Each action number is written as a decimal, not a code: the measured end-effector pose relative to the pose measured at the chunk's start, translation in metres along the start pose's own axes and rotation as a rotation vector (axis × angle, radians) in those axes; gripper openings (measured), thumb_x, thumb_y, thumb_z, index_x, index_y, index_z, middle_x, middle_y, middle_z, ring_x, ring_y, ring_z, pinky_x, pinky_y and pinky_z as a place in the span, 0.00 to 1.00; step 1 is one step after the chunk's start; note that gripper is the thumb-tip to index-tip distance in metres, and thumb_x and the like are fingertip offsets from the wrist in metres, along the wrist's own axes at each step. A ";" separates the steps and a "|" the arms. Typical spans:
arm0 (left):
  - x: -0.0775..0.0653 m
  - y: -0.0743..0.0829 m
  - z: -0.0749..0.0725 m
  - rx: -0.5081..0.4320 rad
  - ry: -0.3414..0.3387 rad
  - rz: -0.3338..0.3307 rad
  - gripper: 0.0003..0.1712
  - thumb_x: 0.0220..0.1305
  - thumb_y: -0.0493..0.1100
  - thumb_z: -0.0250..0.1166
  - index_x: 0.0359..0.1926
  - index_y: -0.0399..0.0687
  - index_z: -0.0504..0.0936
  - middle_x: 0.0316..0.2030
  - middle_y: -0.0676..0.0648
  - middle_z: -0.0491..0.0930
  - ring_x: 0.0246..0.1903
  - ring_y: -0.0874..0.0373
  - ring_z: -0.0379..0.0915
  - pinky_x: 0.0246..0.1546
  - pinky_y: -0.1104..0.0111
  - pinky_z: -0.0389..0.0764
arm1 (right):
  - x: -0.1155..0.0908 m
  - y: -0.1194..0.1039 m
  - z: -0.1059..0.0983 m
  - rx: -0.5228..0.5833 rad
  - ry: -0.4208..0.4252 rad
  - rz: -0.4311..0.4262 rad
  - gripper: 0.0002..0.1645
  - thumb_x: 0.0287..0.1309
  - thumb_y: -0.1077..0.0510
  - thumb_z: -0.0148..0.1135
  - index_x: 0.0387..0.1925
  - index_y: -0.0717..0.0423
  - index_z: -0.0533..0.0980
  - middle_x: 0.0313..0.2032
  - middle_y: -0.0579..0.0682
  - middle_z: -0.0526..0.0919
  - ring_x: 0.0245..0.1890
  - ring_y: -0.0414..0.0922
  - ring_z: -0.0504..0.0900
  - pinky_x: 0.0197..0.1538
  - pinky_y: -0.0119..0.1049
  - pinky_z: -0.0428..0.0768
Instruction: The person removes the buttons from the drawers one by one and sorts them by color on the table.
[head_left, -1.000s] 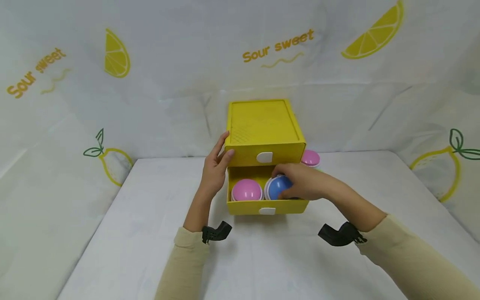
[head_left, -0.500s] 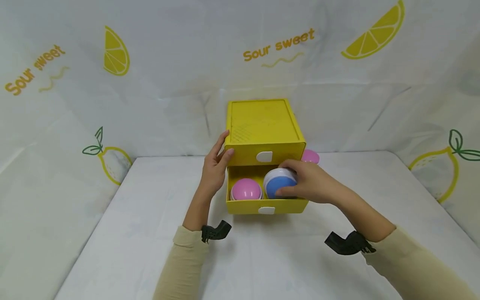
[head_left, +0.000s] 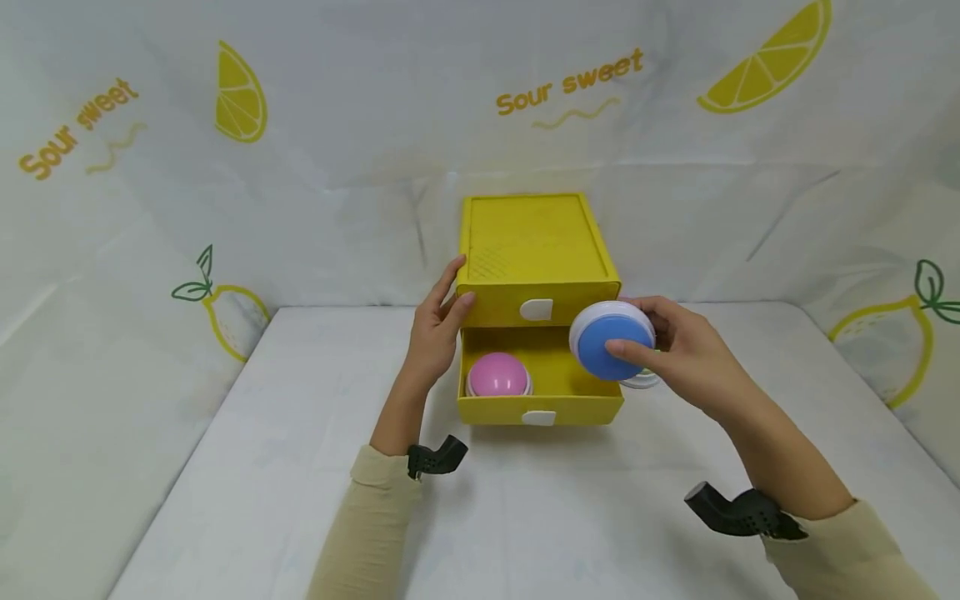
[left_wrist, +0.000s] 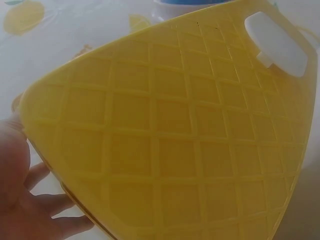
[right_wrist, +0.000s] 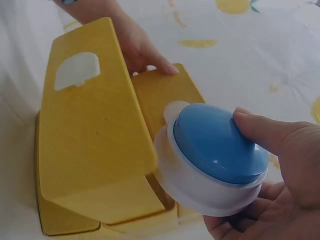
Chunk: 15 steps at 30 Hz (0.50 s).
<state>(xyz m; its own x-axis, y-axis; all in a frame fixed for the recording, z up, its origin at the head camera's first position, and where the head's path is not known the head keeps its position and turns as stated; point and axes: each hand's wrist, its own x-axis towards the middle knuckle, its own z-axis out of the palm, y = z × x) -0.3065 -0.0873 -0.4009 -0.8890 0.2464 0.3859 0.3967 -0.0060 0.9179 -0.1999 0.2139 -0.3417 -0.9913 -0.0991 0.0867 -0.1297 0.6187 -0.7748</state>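
Observation:
A yellow two-drawer box (head_left: pixel 536 237) has its lower drawer (head_left: pixel 573 410) pulled out. In that drawer's left half sits a pink dome-shaped push button (head_left: pixel 498 375) with a white base. My right hand (head_left: pixel 690 354) grips a blue push button (head_left: pixel 611 337) with a white base, thumb on the blue top and fingers underneath. It is raised at the drawer's right front, its blue face tilted toward me. My left hand (head_left: pixel 435 337) rests against the box's left side, thumb at the front corner, fingers spread in the left wrist view.
Beside the box on the right, a white-rimmed button (head_left: pixel 641 381) shows partly behind my right hand. The white table (head_left: pixel 337 383) extends around the box. A lemon-print sheet (head_left: pixel 360 125) hangs behind it.
My right hand has lifted the blue button out of the lower drawer, up and to the right, tilting it toward me. My left hand has stayed on the box.

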 end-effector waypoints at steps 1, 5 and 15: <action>0.000 0.000 0.000 0.001 -0.001 0.000 0.32 0.78 0.46 0.55 0.78 0.67 0.59 0.78 0.59 0.56 0.75 0.53 0.61 0.73 0.58 0.68 | -0.002 0.003 -0.003 0.009 0.009 0.013 0.37 0.65 0.44 0.66 0.67 0.58 0.67 0.59 0.60 0.79 0.50 0.48 0.80 0.47 0.24 0.81; 0.001 0.001 0.000 0.007 -0.001 0.001 0.32 0.78 0.47 0.55 0.78 0.68 0.59 0.78 0.60 0.57 0.75 0.53 0.62 0.73 0.58 0.69 | -0.008 0.020 -0.013 0.014 0.043 0.065 0.37 0.68 0.44 0.63 0.69 0.60 0.65 0.62 0.63 0.77 0.48 0.41 0.80 0.48 0.21 0.82; 0.001 0.001 0.000 0.006 -0.006 0.007 0.32 0.78 0.45 0.54 0.78 0.65 0.59 0.78 0.59 0.56 0.75 0.51 0.62 0.73 0.56 0.68 | -0.017 0.069 -0.014 0.035 0.038 0.206 0.45 0.72 0.41 0.56 0.74 0.68 0.57 0.66 0.72 0.70 0.61 0.65 0.74 0.65 0.63 0.73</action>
<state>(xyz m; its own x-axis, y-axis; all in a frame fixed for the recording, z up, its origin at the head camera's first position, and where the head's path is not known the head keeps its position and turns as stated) -0.3068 -0.0872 -0.4001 -0.8849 0.2518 0.3918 0.4044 -0.0019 0.9146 -0.1921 0.2693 -0.3877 -0.9970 0.0560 -0.0526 0.0756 0.5950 -0.8001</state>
